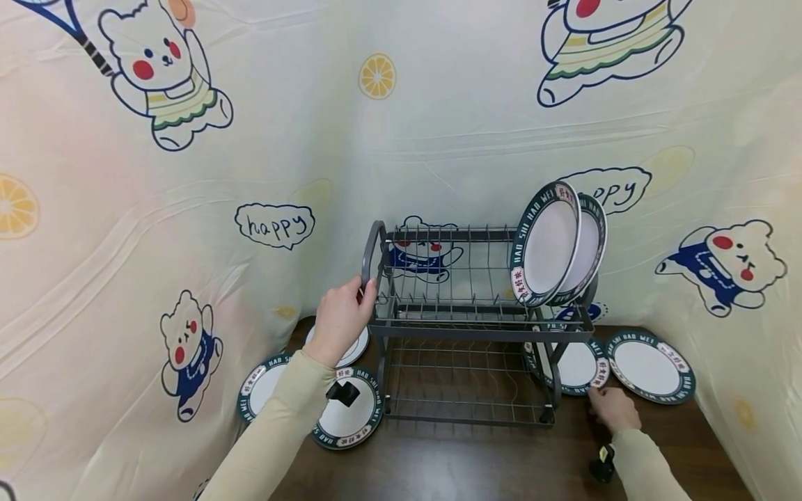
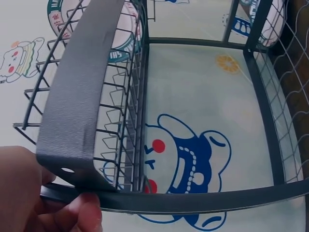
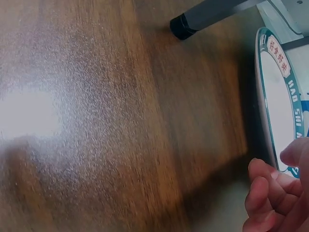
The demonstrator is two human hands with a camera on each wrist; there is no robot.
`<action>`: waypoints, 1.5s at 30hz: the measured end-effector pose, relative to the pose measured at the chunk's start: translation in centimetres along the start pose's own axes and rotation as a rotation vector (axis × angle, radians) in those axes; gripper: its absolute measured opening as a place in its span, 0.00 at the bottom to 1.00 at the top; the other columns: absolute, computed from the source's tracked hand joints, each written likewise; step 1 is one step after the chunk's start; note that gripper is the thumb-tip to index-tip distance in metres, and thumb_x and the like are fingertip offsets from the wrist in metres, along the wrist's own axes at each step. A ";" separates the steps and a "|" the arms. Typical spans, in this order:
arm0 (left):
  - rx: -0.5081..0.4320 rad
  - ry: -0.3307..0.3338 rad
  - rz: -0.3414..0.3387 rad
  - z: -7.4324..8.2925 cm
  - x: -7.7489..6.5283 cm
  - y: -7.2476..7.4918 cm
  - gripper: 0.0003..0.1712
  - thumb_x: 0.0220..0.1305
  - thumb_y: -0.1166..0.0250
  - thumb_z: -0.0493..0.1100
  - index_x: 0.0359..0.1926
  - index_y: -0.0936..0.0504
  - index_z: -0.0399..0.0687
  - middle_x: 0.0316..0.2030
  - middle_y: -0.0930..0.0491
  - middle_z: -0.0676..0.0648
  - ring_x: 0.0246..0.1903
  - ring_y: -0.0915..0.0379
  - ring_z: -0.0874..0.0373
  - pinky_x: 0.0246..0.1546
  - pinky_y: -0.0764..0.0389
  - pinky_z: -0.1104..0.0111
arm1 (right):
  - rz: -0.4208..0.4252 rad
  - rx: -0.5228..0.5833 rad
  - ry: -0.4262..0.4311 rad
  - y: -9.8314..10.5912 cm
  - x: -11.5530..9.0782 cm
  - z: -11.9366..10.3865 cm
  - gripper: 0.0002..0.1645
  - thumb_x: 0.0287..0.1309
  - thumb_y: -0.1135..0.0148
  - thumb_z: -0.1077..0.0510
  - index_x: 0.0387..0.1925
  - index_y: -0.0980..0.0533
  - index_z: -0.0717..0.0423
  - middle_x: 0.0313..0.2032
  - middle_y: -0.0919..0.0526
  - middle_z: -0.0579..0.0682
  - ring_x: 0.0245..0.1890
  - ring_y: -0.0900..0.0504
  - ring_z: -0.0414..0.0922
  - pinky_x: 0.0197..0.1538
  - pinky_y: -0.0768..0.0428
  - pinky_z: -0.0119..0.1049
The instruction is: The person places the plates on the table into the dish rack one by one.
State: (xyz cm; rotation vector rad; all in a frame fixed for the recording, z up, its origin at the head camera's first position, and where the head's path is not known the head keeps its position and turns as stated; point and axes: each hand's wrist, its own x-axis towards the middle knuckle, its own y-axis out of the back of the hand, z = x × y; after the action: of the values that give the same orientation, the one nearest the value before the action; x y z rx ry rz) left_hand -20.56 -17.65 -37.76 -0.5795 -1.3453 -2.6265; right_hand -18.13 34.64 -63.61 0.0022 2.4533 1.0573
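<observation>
A dark grey two-tier dish rack (image 1: pixel 464 334) stands on the table. My left hand (image 1: pixel 343 316) grips its upper left end frame; in the left wrist view the thumb and fingers curl round the bar (image 2: pixel 159 202). Two white plates with green lettered rims stand upright at the upper tier's right end, the front plate (image 1: pixel 546 243) partly covering the rear plate (image 1: pixel 592 243). My right hand (image 1: pixel 615 409) pinches the near rim of a similar plate (image 1: pixel 578 363) just right of the rack; in the right wrist view its thumb lies over the rim, with fingers curled below.
Another plate (image 1: pixel 651 367) lies at the far right. Left of the rack lie three plates: one near the front (image 1: pixel 347 417), one beside my left sleeve (image 1: pixel 266 383), and a third (image 1: pixel 356 350) behind my wrist. A patterned cloth (image 1: pixel 438 139) hangs behind and around the brown table (image 1: pixel 464 459).
</observation>
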 end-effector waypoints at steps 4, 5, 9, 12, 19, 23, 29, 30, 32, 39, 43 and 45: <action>0.007 0.000 -0.018 0.2 0.3 0.3 0.19 0.79 0.44 0.47 0.30 0.21 0.42 0.18 0.26 0.49 0.14 0.34 0.57 0.16 0.33 0.67 | 0.000 0.005 0.004 -0.5 0.1 0.0 0.28 0.73 0.58 0.44 0.32 0.21 0.60 0.27 0.18 0.52 0.28 0.21 0.48 0.31 0.28 0.42; 0.008 0.002 -0.019 0.2 0.3 0.4 0.19 0.79 0.44 0.47 0.30 0.21 0.42 0.18 0.27 0.49 0.13 0.34 0.57 0.15 0.33 0.67 | 0.003 0.006 0.004 -0.5 0.1 0.0 0.28 0.72 0.58 0.44 0.32 0.21 0.60 0.27 0.17 0.52 0.28 0.21 0.48 0.31 0.28 0.42; 0.016 0.009 -0.021 0.3 0.4 0.6 0.20 0.79 0.43 0.49 0.30 0.22 0.41 0.17 0.27 0.49 0.13 0.34 0.57 0.15 0.34 0.67 | 0.012 0.023 0.007 -0.7 0.0 -0.4 0.28 0.72 0.58 0.45 0.31 0.20 0.60 0.26 0.17 0.50 0.28 0.20 0.47 0.32 0.28 0.41; 0.014 0.014 -0.019 0.5 0.4 0.7 0.19 0.79 0.43 0.51 0.34 0.23 0.41 0.18 0.27 0.48 0.13 0.34 0.57 0.14 0.33 0.66 | 0.015 0.050 0.000 -0.6 -0.1 -0.5 0.29 0.71 0.58 0.46 0.30 0.19 0.61 0.24 0.17 0.49 0.28 0.21 0.48 0.33 0.28 0.41; 0.036 0.010 -0.021 0.8 0.7 1.1 0.22 0.81 0.46 0.52 0.29 0.27 0.44 0.17 0.31 0.50 0.14 0.36 0.56 0.16 0.36 0.66 | 0.042 0.126 -0.050 -0.9 0.1 -0.2 0.28 0.70 0.57 0.47 0.25 0.18 0.57 0.21 0.17 0.47 0.27 0.21 0.46 0.35 0.30 0.40; 0.053 0.012 -0.033 0.9 0.6 1.2 0.22 0.81 0.46 0.50 0.27 0.27 0.45 0.15 0.34 0.51 0.13 0.38 0.57 0.16 0.37 0.67 | 0.042 0.200 -0.064 -1.4 0.2 0.1 0.28 0.70 0.57 0.47 0.25 0.18 0.57 0.19 0.18 0.45 0.23 0.22 0.45 0.31 0.28 0.40; 0.062 0.008 -0.031 0.8 0.5 1.1 0.22 0.81 0.45 0.49 0.28 0.26 0.44 0.15 0.34 0.51 0.13 0.38 0.57 0.16 0.37 0.67 | 0.024 0.314 -0.090 -1.7 0.5 0.7 0.26 0.72 0.55 0.49 0.26 0.19 0.58 0.18 0.18 0.43 0.21 0.23 0.42 0.27 0.26 0.38; 0.064 0.008 -0.029 0.8 0.5 1.1 0.21 0.81 0.45 0.49 0.28 0.25 0.44 0.15 0.34 0.51 0.13 0.38 0.57 0.16 0.37 0.67 | 0.021 0.329 -0.089 -1.7 0.6 0.7 0.26 0.72 0.54 0.49 0.27 0.19 0.58 0.19 0.17 0.43 0.21 0.23 0.42 0.27 0.25 0.38; 0.064 0.005 -0.024 0.8 0.5 1.1 0.21 0.81 0.45 0.49 0.29 0.25 0.44 0.15 0.34 0.51 0.13 0.38 0.57 0.16 0.37 0.67 | 0.017 0.357 -0.089 -1.7 0.7 0.6 0.24 0.73 0.54 0.51 0.29 0.19 0.60 0.20 0.16 0.43 0.22 0.22 0.41 0.29 0.25 0.38; 0.061 0.001 -0.036 0.9 0.5 0.9 0.21 0.81 0.45 0.50 0.30 0.26 0.43 0.16 0.34 0.51 0.12 0.38 0.58 0.15 0.36 0.68 | 0.038 0.453 -0.092 -1.6 0.7 0.5 0.24 0.73 0.55 0.54 0.40 0.21 0.72 0.22 0.15 0.42 0.23 0.20 0.39 0.30 0.22 0.37; 0.056 0.010 -0.028 0.9 0.5 0.9 0.21 0.82 0.45 0.50 0.30 0.25 0.43 0.16 0.34 0.50 0.12 0.37 0.57 0.15 0.35 0.67 | 0.051 0.499 -0.050 -1.3 0.7 0.4 0.27 0.73 0.56 0.54 0.50 0.26 0.78 0.23 0.15 0.42 0.24 0.21 0.39 0.30 0.21 0.36; 0.056 0.009 -0.025 0.9 0.5 0.9 0.21 0.82 0.45 0.49 0.30 0.25 0.43 0.16 0.34 0.50 0.12 0.37 0.57 0.15 0.35 0.68 | 0.058 0.525 -0.045 -1.2 0.6 0.3 0.26 0.73 0.56 0.55 0.49 0.25 0.78 0.24 0.15 0.43 0.24 0.21 0.38 0.30 0.21 0.35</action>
State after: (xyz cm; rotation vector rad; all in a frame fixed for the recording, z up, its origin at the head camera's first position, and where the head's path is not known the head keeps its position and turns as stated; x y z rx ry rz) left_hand -20.52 -17.42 -36.37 -0.5467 -1.4274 -2.5981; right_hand -18.31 34.10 -64.86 0.2621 2.6270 0.4016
